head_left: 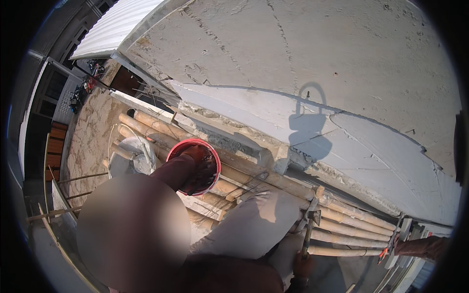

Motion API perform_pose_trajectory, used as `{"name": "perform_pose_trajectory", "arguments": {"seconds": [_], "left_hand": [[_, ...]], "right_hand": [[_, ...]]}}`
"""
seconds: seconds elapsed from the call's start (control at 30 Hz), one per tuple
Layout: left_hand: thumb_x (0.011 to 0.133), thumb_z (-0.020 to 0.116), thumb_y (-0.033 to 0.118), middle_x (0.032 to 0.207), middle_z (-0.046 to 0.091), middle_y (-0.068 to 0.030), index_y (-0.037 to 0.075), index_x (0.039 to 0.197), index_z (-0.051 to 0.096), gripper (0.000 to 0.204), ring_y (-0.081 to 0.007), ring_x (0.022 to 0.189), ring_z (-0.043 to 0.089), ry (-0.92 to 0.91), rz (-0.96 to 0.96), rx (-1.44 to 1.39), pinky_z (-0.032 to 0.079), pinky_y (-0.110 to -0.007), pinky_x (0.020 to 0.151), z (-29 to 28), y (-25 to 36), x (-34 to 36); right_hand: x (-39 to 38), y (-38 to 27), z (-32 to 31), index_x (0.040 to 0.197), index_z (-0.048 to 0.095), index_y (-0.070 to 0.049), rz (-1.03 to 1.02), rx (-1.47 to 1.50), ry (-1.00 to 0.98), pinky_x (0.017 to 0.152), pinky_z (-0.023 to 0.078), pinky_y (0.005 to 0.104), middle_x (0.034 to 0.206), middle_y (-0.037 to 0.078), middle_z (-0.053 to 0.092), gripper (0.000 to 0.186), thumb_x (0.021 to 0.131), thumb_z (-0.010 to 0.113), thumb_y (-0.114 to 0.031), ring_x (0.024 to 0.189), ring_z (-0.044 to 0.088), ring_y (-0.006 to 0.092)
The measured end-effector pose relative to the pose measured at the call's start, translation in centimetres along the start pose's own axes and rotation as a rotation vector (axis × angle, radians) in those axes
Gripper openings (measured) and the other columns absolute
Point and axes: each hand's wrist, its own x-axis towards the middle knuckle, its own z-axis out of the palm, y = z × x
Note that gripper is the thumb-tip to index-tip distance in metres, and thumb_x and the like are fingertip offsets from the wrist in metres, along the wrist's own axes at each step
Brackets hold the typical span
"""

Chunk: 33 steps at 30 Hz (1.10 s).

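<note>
My left arm, in a maroon sleeve, reaches into a red-rimmed bucket (218, 168). My left hand (196, 154) is down inside it, its fingers lost in the dark interior. By my right knee, my right hand (303, 266) is closed around the handle of a hammer (307, 239), whose metal head points up and away from me. Left of the red bucket is a whitish, mortar-smeared bucket (129, 146). Both buckets are on bamboo poles (161, 128). My bent leg in grey trousers (249, 222) lies between the red bucket and the hammer.
A concrete wall (351, 53) with a smoother light-grey band (234, 100) rises ahead, above a rough ledge (268, 144). More bamboo poles (351, 235) run right. A maroon sleeve (422, 247) shows at the far right. Lower ground (93, 122) and motorbikes (88, 85) are at left.
</note>
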Motion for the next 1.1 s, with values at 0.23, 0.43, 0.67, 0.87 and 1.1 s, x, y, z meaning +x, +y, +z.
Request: {"name": "perform_pose_trajectory", "arguments": {"seconds": [0.23,0.43,0.67,0.87,1.1], "left_hand": [[0.089,0.064,0.022,0.101,0.072,-0.0201,0.007,0.107,0.069,0.024,-0.0367,0.096,0.071,-0.011,0.064,0.031,0.058,-0.047,0.083,-3.7,2.4,1.5],[0.088,0.065,0.024,0.098,0.072,-0.0203,0.007,0.103,0.069,0.023,-0.0357,0.094,0.072,-0.033,0.054,0.165,0.058,-0.047,0.082,-7.7,3.0,-0.6],[0.087,0.066,0.025,0.095,0.072,-0.0206,0.007,0.097,0.068,0.021,-0.0345,0.091,0.072,0.030,0.105,0.242,0.057,-0.046,0.080,-13.2,3.6,-7.4],[0.087,0.066,0.027,0.092,0.072,-0.0208,0.007,0.093,0.068,0.021,-0.0335,0.089,0.072,0.308,0.204,0.016,0.057,-0.046,0.078,-19.4,8.2,-12.6],[0.090,0.069,0.021,0.082,0.070,-0.0143,0.001,0.100,0.059,0.024,-0.0270,0.073,0.071,0.594,0.597,-0.678,0.056,-0.035,0.072,-30.1,20.1,-16.2]], "right_hand": [[0.6,-2.0,-2.4,0.097,0.068,0.003,0.150,-0.038,-0.054,0.077,0.054,0.0482,0.089,0.027,0.069,0.063,0.084,0.067,-0.058,0.087,0.069,0.0431],[0.5,-1.6,-2.2,0.098,0.069,0.004,0.169,0.112,-0.051,0.080,0.055,0.0486,0.091,0.027,0.069,0.071,0.085,0.062,-0.065,0.089,0.069,0.0418],[-0.6,-1.8,-3.1,0.101,0.068,0.005,0.084,0.190,-0.054,0.081,0.055,0.0491,0.093,0.026,0.070,0.072,0.084,0.064,-0.065,0.090,0.069,0.0418],[-2.6,-1.7,-3.9,0.119,0.063,0.004,0.138,0.261,-0.095,0.095,0.048,0.0487,0.119,0.029,0.065,0.046,0.094,0.064,-0.035,0.114,0.060,0.0438],[-1.3,0.1,-2.4,0.116,0.063,0.005,-0.038,0.360,-0.094,0.092,0.047,0.0529,0.116,0.033,0.063,0.058,0.096,0.057,-0.050,0.110,0.059,0.0474]]}}
